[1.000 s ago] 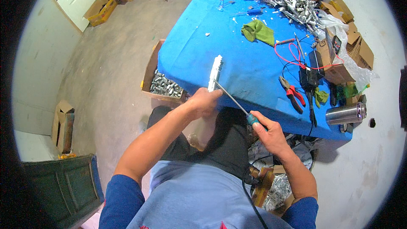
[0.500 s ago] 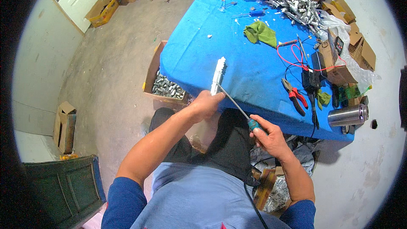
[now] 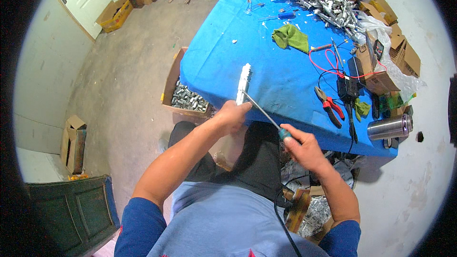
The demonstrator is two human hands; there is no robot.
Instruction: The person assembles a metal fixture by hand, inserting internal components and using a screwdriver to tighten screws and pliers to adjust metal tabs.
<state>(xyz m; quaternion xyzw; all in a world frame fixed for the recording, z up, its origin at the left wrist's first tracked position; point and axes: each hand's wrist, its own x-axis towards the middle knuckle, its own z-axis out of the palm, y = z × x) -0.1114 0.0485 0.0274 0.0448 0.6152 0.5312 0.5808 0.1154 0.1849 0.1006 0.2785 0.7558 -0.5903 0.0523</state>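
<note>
Little has shifted: left hand [image 3: 232,116] still clenches the white strip [image 3: 243,84] upright, steadying it while right hand [image 3: 301,146] grips the screwdriver [image 3: 264,115] angled into its base.

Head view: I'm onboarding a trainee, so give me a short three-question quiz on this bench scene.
1. True or false: the left hand holds the white strip.
2. What does the right hand grip? A) red pliers B) screwdriver C) green cloth
3. Fill in: the steel flask lies on its ____ on the blue table.

Key: 1 true. 2 B, the screwdriver, its tip at the strip. 3 side.
</note>
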